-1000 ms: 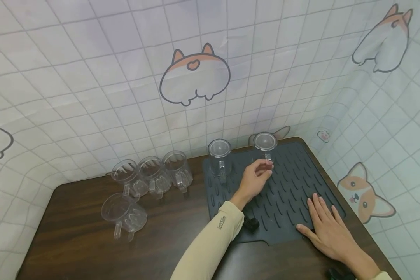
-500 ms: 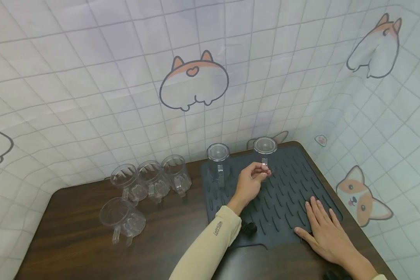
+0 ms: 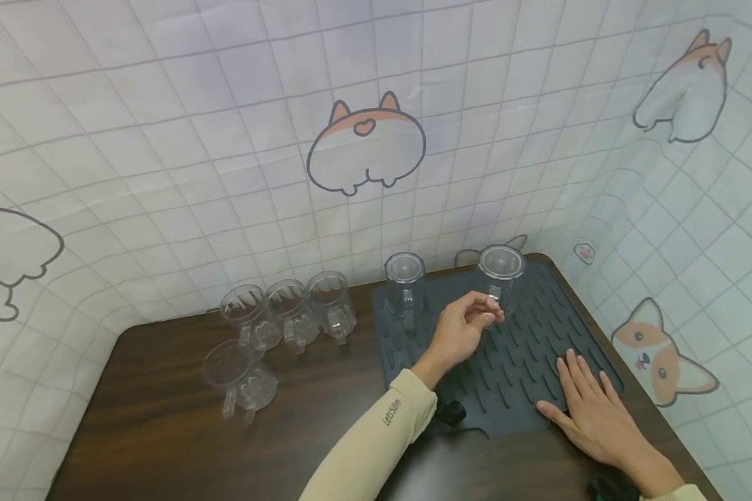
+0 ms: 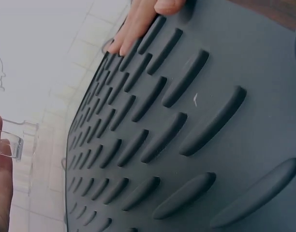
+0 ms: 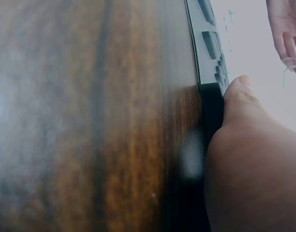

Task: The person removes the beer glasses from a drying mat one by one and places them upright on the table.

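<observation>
My left hand (image 3: 460,330) pinches the handle of a clear glass mug (image 3: 501,263), which stands upside down in its grip over the back right of the dark drying mat (image 3: 520,362). In the left wrist view, the fingers hold the clear handle (image 4: 15,145) at the left edge. Whether the mug's rim touches the mat, I cannot tell. A second upside-down mug (image 3: 404,268) is on the mat's back left corner. My right hand (image 3: 595,417) lies flat with spread fingers on the mat's front right corner; its thumb (image 5: 242,96) shows in the right wrist view.
Several clear mugs stand mouth up on the brown wooden table (image 3: 163,431) left of the mat: a back row with one mug (image 3: 331,299) nearest the mat, and one mug (image 3: 241,376) in front. A tiled-pattern wall covering (image 3: 225,174) borders the back and right.
The mug in my left hand has shifted a little to the right, away from the other upside-down mug, and looks slightly larger. The right hand stays on the mat. The head view has shifted slightly.
</observation>
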`<action>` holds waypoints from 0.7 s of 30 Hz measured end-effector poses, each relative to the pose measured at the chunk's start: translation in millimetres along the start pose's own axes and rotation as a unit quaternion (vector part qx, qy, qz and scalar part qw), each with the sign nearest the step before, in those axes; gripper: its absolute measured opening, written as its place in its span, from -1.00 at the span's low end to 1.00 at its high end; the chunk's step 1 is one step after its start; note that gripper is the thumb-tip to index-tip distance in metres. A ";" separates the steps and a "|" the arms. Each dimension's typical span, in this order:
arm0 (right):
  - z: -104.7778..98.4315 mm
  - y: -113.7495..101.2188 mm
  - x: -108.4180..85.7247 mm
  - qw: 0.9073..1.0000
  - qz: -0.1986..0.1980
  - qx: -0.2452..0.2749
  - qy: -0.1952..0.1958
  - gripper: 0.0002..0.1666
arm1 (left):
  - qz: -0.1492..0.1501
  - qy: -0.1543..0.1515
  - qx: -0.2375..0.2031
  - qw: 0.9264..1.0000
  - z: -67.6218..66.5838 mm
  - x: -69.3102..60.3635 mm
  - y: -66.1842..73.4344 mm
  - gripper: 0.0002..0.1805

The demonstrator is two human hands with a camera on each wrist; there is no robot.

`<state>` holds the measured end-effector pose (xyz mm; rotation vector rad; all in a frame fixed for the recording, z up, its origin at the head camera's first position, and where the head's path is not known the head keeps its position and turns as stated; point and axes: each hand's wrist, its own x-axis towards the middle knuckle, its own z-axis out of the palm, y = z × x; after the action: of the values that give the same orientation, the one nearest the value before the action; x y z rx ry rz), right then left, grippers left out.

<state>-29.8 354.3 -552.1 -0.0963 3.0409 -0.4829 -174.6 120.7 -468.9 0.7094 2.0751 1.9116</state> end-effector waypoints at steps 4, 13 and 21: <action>2.3 2.6 -0.8 1.000 0.000 0.003 -0.002 0.14 | -0.002 -0.006 0.004 1.000 0.5 -5.7 2.6 -0.83; 2.9 4.6 -0.1 1.000 0.000 0.006 -0.010 0.15 | 0.014 -0.020 0.018 1.000 -3.6 -17.4 1.6 -0.83; 0.3 1.3 3.7 1.000 -0.006 0.002 -0.007 0.15 | 0.017 -0.028 0.031 0.999 -10.4 -31.5 7.6 -0.85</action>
<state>-33.5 355.2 -552.9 -0.1173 3.0278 -0.4874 -151.2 96.4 -464.9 0.8083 2.1084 1.8303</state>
